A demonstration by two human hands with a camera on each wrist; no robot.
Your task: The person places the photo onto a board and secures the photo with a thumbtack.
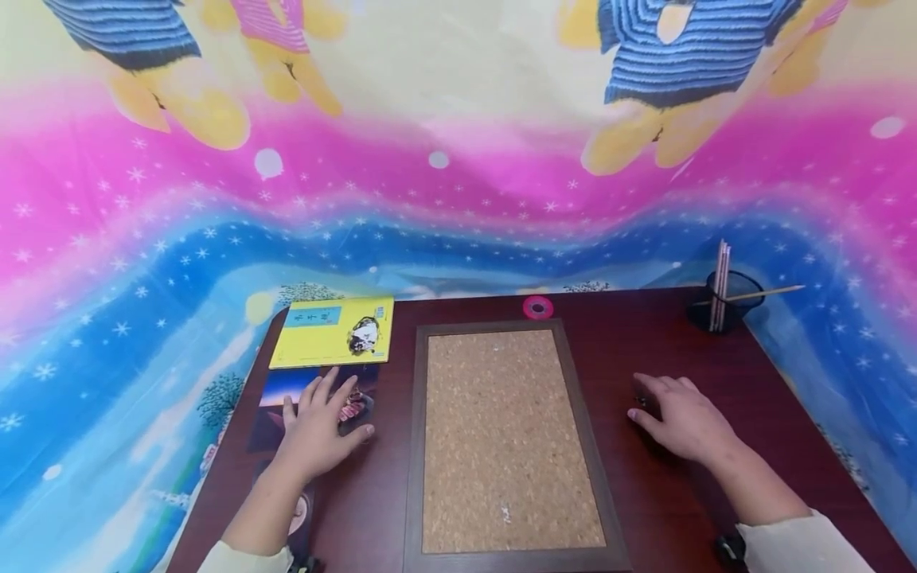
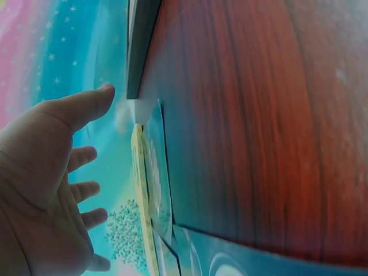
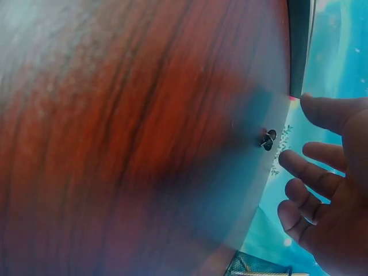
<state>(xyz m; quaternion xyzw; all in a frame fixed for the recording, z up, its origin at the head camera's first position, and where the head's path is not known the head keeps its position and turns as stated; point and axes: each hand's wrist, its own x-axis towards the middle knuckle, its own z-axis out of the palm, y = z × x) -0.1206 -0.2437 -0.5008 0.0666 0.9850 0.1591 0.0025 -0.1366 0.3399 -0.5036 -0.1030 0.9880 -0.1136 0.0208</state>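
My left hand point(image 1: 322, 426) hovers with spread fingers over dark picture cards point(image 1: 275, 430) at the table's left; the left wrist view shows its palm point(image 2: 34, 172) holding nothing. On the right side, my right hand point(image 1: 684, 418) is held above the tabletop with loosely bent fingers and nothing in them. Just beyond its fingertips lies a small black item with thin wire loops point(image 3: 268, 140), resembling a binder clip; the hand mostly hides it in the head view. Between the hands lies a framed cork board point(image 1: 505, 438), with small whitish marks near its top and bottom.
A yellow book point(image 1: 333, 334) lies at the back left, by the cards. Behind the board's top edge is a pink ring-shaped roll point(image 1: 538, 307). A black mesh holder point(image 1: 723, 306) with several pencils stands at the back right. Printed cloth point(image 1: 444, 207) surrounds the table point(image 1: 358, 509).
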